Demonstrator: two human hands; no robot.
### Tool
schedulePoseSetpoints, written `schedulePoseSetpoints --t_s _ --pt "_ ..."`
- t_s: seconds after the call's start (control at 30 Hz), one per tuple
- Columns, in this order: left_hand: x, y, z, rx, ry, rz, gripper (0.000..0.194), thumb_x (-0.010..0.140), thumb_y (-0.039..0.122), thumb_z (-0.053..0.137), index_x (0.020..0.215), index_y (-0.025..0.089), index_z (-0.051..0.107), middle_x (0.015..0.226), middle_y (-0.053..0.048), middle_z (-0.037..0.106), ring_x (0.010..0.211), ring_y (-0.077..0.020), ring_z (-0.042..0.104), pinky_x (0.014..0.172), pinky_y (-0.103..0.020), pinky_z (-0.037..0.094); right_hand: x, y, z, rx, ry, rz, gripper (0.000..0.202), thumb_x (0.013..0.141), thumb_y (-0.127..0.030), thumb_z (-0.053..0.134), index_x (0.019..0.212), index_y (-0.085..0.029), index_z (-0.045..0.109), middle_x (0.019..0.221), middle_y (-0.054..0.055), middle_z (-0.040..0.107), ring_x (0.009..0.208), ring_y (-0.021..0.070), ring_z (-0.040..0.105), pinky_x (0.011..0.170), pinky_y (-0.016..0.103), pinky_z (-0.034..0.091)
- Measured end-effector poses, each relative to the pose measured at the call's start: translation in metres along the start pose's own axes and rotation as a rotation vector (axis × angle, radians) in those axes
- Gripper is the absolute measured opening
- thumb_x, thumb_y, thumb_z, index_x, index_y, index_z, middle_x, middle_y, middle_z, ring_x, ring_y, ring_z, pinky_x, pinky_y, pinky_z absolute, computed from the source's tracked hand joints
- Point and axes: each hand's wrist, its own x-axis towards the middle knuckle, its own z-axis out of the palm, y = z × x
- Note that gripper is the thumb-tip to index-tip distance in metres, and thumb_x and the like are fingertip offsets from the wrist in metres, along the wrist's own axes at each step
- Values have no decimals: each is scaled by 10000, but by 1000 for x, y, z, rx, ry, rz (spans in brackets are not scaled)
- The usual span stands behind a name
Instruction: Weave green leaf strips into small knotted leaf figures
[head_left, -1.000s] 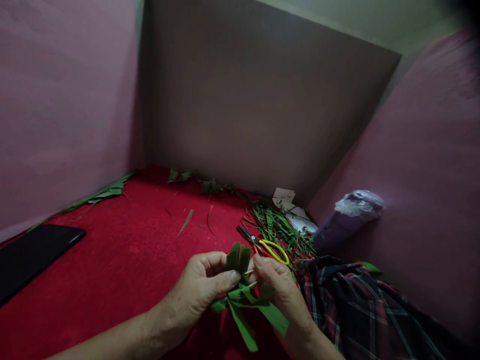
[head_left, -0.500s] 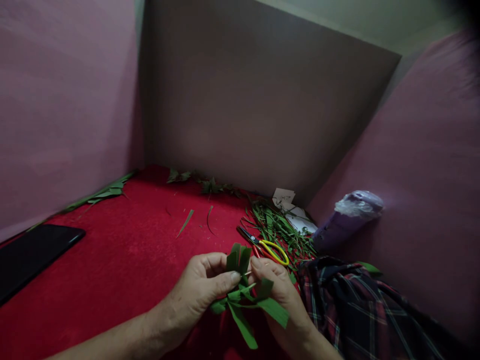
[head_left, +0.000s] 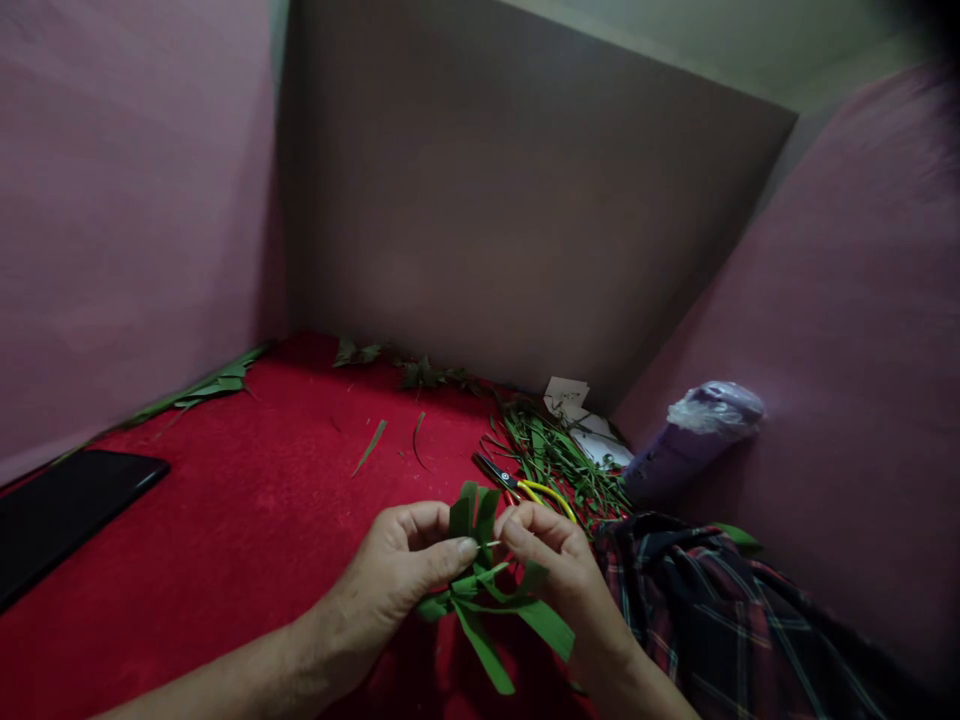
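Observation:
Low in the middle of the view, a bundle of folded green leaf strips (head_left: 480, 640) is gripped by my left hand (head_left: 397, 565), the thumb pressing it against the bent fingers. Some strips stand upright above the thumb; others hang loose below. A thin pale stick (head_left: 490, 545) pokes out sideways from the bundle near the thumb tip. My right hand (head_left: 551, 555) is closed in a pinch at the stick's right end, its fingertips partly hiding it. Just behind that hand lie scissors (head_left: 511, 480) with yellow and red handles, the handles partly covered.
A heap of cut leaves (head_left: 555, 455) and white papers (head_left: 592, 430) lie on the red cloth (head_left: 247, 520) at the back right. Nearby are a purple plastic-topped object (head_left: 690, 435) and plaid cloth (head_left: 720, 600). A black phone-like slab (head_left: 67, 510) and long leaves (head_left: 217, 385) lie left.
My right hand has turned slightly, its fingers now more curled together by the pale stick and covering more of the scissor handles. My left hand and the leaf bundle have barely moved.

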Motion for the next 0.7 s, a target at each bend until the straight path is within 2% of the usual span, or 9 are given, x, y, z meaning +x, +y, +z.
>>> schedulePoseSetpoints --t_s 0.13,0.27,0.47,0.57,0.7 --pt "0 -1 -1 40 5 10 192 643 281 727 743 126 672 696 -35 681 604 -118 585 603 -231 431 0 3 3 -63 30 -5 354 698 -404 690 549 -141 505 484 -42 472 428 55 391 438 179 324" --pt "0 -3 -1 62 30 0 191 656 300 713 726 129 663 680 -35 672 594 -121 575 580 -232 416 -1 2 5 -155 3 -27 406 693 -463 668 510 -145 494 460 -43 446 404 57 365 418 192 313" --pt "1 -1 -2 70 47 1 237 637 324 723 723 116 650 659 -38 659 581 -123 564 569 -237 406 -3 -5 -1 -439 -83 -238 249 777 -323 616 592 -166 561 615 1 545 596 126 480 583 252 378" --pt "1 -1 -2 85 55 5 230 636 321 724 717 119 648 643 -26 649 568 -117 550 556 -233 396 -4 -7 -1 -578 -95 -344 266 803 -303 585 568 -179 561 606 0 542 611 138 476 639 282 368" --pt "2 -1 -3 93 34 2 217 640 317 721 713 124 652 647 -28 652 576 -121 554 555 -234 396 -3 -7 -1 -666 -122 -415 294 824 -301 550 554 -189 583 580 -1 537 595 145 478 679 309 356"
